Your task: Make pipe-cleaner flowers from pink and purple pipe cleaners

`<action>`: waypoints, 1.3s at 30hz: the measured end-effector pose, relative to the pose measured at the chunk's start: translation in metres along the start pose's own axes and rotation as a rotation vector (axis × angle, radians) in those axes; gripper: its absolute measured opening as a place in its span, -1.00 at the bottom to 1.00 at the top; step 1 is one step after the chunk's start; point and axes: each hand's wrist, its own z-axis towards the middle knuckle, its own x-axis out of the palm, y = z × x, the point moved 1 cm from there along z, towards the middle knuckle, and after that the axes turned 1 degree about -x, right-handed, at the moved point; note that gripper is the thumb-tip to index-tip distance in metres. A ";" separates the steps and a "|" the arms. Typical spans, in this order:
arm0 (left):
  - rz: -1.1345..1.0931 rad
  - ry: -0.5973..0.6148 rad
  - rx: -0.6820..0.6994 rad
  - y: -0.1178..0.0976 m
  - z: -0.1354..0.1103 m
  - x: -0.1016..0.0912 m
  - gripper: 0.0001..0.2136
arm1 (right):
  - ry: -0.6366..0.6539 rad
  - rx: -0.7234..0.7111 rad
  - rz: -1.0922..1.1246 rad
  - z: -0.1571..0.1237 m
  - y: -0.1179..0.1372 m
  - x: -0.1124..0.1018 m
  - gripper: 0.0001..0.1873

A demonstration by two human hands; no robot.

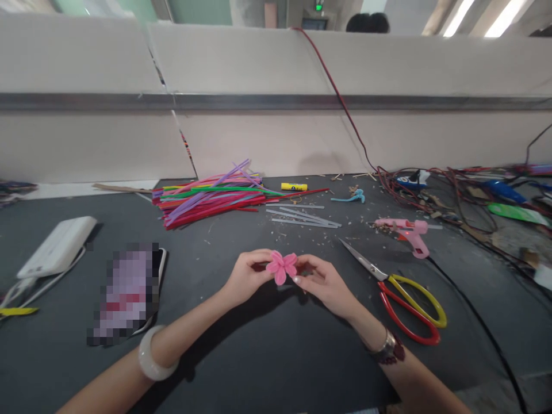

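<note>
Pink fuzzy flower with rounded petals: held above dark grey tabletop, between left hand and right hand. Left hand: thumb and fingers closed together, pinching flower's left edge. Right hand: fingers curled, nearly closed, thumb and fingertips gripping flower's right petal. Beyond flower: slim translucent sticks, bundle of multicoloured fuzzy stems. Right of right hand: metal scissors with red and yellow handles; pink plastic glue gun. Left of left hand: white rectangular power bank.

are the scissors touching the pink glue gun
Apart: the head view shows dark tabletop between the scissors and the pink glue gun.
</note>
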 end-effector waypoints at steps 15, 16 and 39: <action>-0.068 0.061 -0.014 0.005 -0.004 0.004 -0.91 | -0.134 -0.256 -0.270 -0.005 0.010 0.001 -0.73; -0.063 0.066 -0.027 0.005 -0.004 0.004 -0.91 | -0.115 -0.252 -0.260 -0.005 0.010 0.001 -0.74; -0.090 0.061 -0.181 -0.003 -0.004 0.007 -0.84 | -0.175 0.006 0.028 0.001 0.007 -0.001 -0.85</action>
